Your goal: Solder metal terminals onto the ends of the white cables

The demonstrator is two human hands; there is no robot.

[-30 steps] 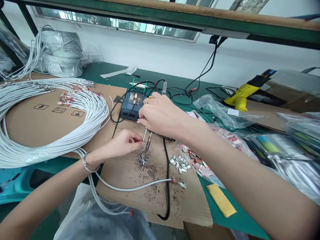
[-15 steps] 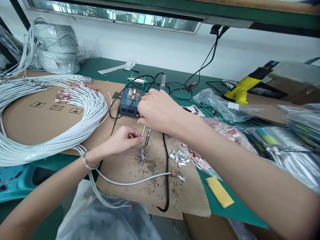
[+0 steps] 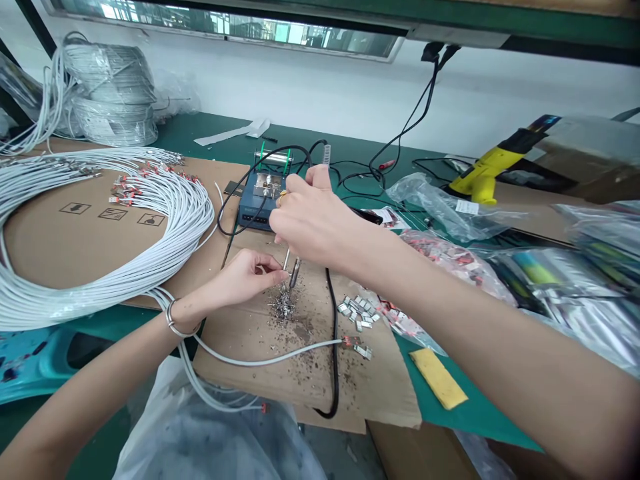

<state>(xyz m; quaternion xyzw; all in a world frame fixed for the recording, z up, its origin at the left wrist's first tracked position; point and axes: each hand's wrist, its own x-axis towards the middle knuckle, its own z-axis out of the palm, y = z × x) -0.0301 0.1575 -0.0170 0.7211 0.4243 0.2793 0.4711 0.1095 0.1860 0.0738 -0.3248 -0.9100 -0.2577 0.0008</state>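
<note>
My right hand [image 3: 310, 213] is wrapped round a soldering iron [image 3: 295, 273], whose metal end points down while its ribbed cord end rises behind my fingers. With thumb and forefinger my left hand [image 3: 255, 272] pinches the lower part of a thin silvery rod [image 3: 287, 260]; the rod's upper end is hidden by my right hand. Rod and iron are side by side; whether they touch I cannot tell. Below them a pile of dark metallic scraps [image 3: 283, 307] lies on a cardboard sheet [image 3: 240, 347].
Small metal connector shells [image 3: 359, 312] lie right of the scraps. A grey cable [image 3: 275, 362] and a black cord [image 3: 334, 320] cross the cardboard. Behind stands a blue soldering station [image 3: 253, 210]. Left is a coil of white cables [image 3: 165, 267]; right, a yellow sponge [image 3: 439, 379] and a yellow heat gun [image 3: 483, 175].
My right hand has shifted slightly left and its fingers have rearranged on the soldering iron, with one finger now raised. The left hand stays nearly where it was.
</note>
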